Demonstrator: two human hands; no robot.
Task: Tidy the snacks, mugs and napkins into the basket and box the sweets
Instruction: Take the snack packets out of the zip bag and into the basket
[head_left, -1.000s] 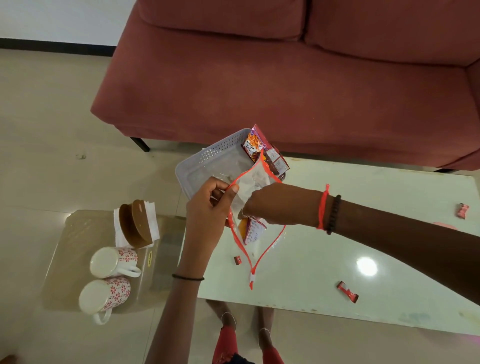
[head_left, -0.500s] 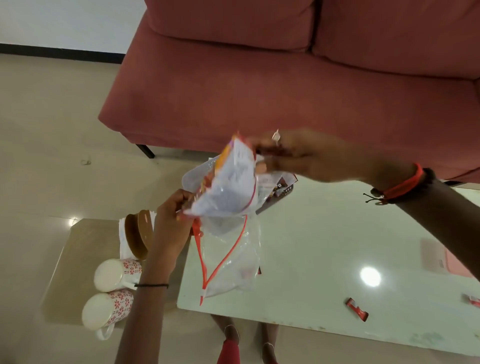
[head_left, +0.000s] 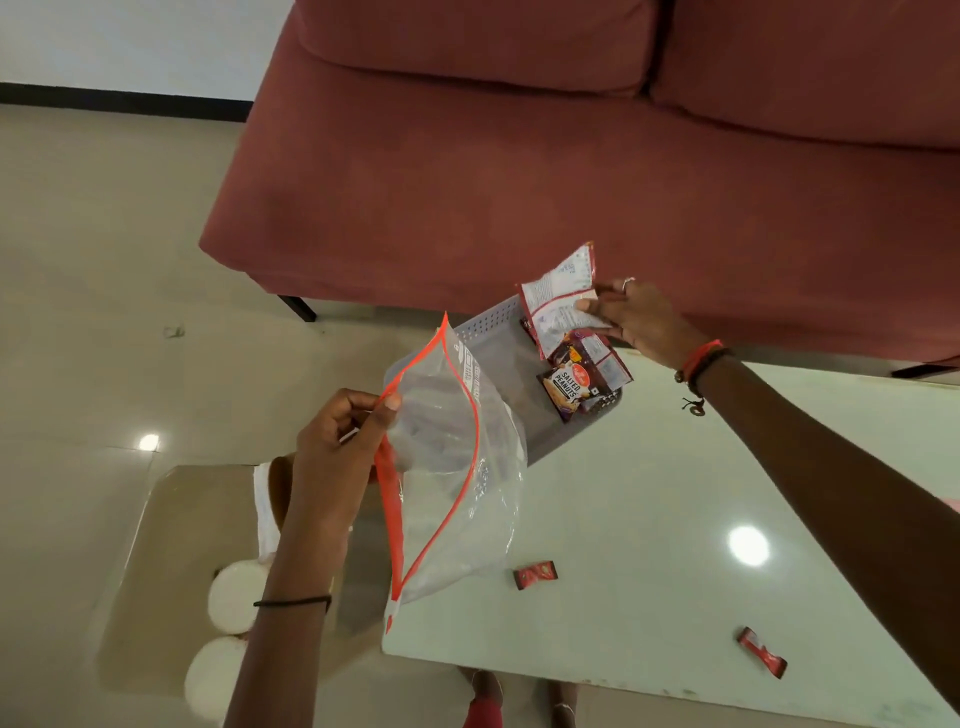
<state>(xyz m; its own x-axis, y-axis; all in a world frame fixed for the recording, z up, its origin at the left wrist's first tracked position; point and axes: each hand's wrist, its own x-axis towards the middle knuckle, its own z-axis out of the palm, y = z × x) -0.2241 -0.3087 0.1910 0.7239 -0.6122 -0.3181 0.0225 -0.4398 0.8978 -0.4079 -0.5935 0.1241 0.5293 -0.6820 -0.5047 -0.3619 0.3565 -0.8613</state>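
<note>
My left hand (head_left: 337, 447) pinches the orange-zipped mouth of a clear plastic bag (head_left: 452, 478), which hangs open and looks empty above the table's left end. My right hand (head_left: 634, 317) holds a white-backed snack packet (head_left: 558, 301) over the far right corner of the grey perforated basket (head_left: 498, 332). Inside the basket lie a salted peanuts packet (head_left: 569, 387) and another dark packet (head_left: 597, 353). Two red wrapped sweets (head_left: 535, 574) (head_left: 762, 652) lie on the white table (head_left: 649, 519). Two white mugs (head_left: 234, 595) (head_left: 213, 675) show partly behind my left forearm.
A red sofa (head_left: 519, 182) stands just behind the table. The mugs and a stack of napkins (head_left: 266, 514) rest on a low glass side table (head_left: 171, 545) to the left. My feet show below the table's front edge.
My right hand pulled the snack packet out of the clear bag and carried it right, over the basket. The bag, still in my left hand, now hangs empty.
</note>
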